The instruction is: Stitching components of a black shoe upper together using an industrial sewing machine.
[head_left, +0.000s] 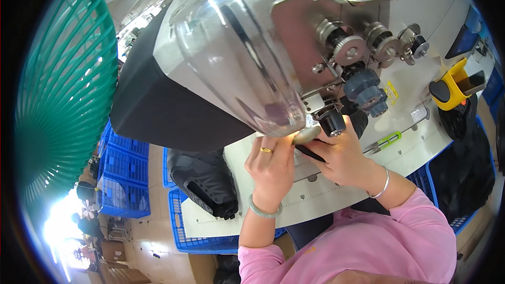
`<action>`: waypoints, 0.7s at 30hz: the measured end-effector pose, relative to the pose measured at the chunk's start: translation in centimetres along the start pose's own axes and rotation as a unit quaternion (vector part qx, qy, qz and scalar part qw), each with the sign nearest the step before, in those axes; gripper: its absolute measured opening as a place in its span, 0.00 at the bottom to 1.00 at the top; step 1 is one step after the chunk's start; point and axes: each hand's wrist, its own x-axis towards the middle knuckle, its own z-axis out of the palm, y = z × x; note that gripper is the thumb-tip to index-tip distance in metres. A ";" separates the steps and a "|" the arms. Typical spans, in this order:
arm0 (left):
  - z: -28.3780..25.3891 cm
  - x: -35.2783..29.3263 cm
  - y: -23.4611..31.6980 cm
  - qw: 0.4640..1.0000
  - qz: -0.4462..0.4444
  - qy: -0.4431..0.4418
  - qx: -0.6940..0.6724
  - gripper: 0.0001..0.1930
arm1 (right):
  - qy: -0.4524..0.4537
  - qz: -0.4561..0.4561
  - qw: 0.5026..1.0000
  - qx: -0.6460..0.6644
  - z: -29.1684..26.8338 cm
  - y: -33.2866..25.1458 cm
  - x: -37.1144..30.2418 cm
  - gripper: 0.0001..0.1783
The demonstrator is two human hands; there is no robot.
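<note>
Both my hands work close together under the head of a sewing machine (221, 81), beside its lit needle area. A small rounded, beige textured piece (306, 135) with a black strip (310, 152) shows between them. My left hand (271, 165), wearing a ring and a bracelet, has its fingers closed at the left edge of the piece. My right hand (342, 155) pinches the piece and the strip from the right, thumb low. The needle and the far fingertips are hidden by the machine head, so the full shape of the piece cannot be seen.
Black shoe-like pieces (205, 181) lie on the white table (210, 222) at left. Green-handled snips (388, 141) rest right of my hand. A yellow and black holder (453, 88) stands at far right, above a blue basket (463, 222) of black material. A green fan (68, 89) stands left.
</note>
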 end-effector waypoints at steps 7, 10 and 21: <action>-0.8 -0.2 -0.3 0.994 0.091 -0.047 0.034 0.18 | -0.024 -0.017 0.999 0.024 -0.8 0.7 -0.4 0.21; -0.9 -0.2 -0.1 0.993 0.088 -0.056 0.049 0.17 | 0.000 -0.043 0.999 0.010 -0.8 1.0 -0.3 0.21; -1.1 0.1 0.3 0.991 0.087 -0.086 0.054 0.17 | 0.008 -0.050 0.999 0.011 -1.1 1.5 0.0 0.20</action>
